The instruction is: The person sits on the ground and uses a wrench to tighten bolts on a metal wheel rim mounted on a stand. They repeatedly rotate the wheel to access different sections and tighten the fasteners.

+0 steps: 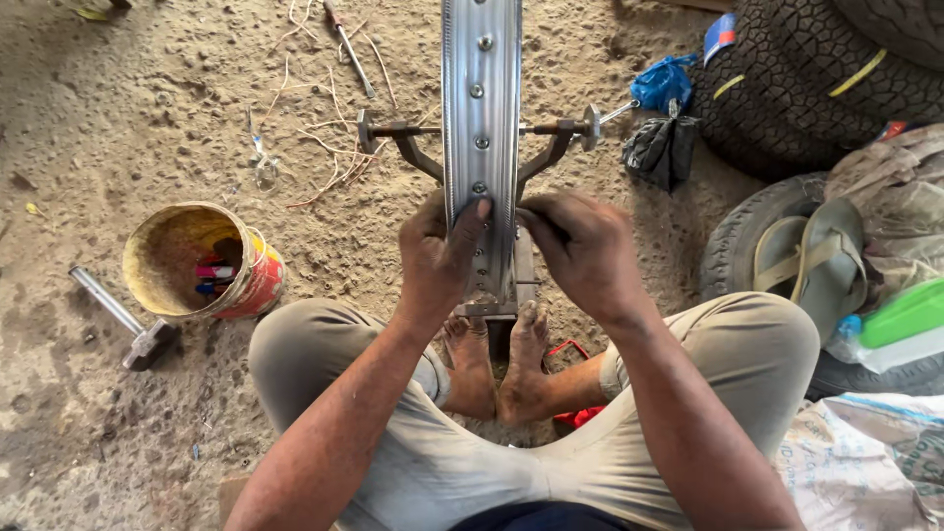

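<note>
Black tyres stacked at upper right. Silver wheel rim upright in a truing stand, dead centre above bare feet. Yellow bucket at left on sandy floor, hammer beside. Left hand clamped on rim's near edge, thumb across face. Right hand curled against rim's right side, fingertips pinched; cannot tell on what.

Single head-worn view only, so no scene part shared with second view. Camera aimed steeply down from above seated person's lap, facing forward over crossed legs toward dirt floor. Close range: left hand and right hand seen mid-frame, forearms cut by bottom edge. Wheel rim seen edge-on, running up to top edge. Bucket caught at left, tyres at upper right.
</note>
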